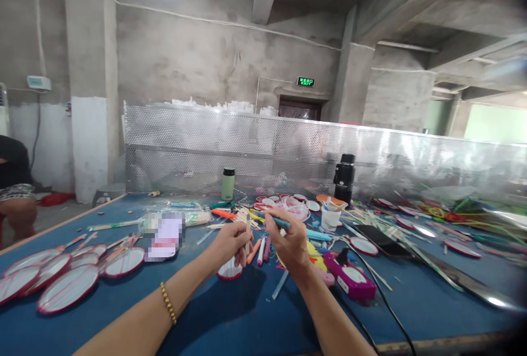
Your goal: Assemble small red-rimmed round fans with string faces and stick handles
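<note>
A blue felt-like table [230, 317] fills a bare concrete room, backed by a perforated metal screen [255, 153]; flat round red-rimmed fans [68, 287] lie at its left. Centre, the left hand [230, 243] pinches a thin pale stick [248, 230] upright. The right hand [290, 241] grips a teal pen [280, 222] just beside it, above the table.
</note>
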Demonstrator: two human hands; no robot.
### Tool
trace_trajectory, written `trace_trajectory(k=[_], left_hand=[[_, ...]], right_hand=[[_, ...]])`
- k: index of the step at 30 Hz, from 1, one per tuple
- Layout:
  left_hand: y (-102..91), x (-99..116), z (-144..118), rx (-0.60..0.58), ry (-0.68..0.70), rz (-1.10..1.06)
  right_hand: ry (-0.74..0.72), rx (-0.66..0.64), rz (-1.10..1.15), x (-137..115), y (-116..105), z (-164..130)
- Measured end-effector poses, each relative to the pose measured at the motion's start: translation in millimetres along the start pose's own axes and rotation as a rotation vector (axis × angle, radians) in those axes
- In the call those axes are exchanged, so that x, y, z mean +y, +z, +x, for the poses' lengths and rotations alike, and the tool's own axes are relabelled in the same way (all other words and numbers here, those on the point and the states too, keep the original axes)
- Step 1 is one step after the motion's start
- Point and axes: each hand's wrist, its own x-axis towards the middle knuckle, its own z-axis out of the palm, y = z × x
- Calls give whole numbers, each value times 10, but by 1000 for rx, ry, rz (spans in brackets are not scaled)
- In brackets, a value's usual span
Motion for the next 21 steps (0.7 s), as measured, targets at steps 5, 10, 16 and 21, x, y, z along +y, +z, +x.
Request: trace_trajectory(k=[5, 10, 16, 21], left_hand=[[-37, 61, 0, 100, 31, 110], [-17, 100, -3, 163, 77, 130], [87, 74, -13, 244, 87, 143], [113, 35, -8, 232, 94, 123]], right_hand=[[25, -29, 10, 17, -4, -17], [40, -30, 6, 2, 9, -35], [15, -15, 0, 2, 0, -36], [16, -11, -9, -24, -12, -41]])
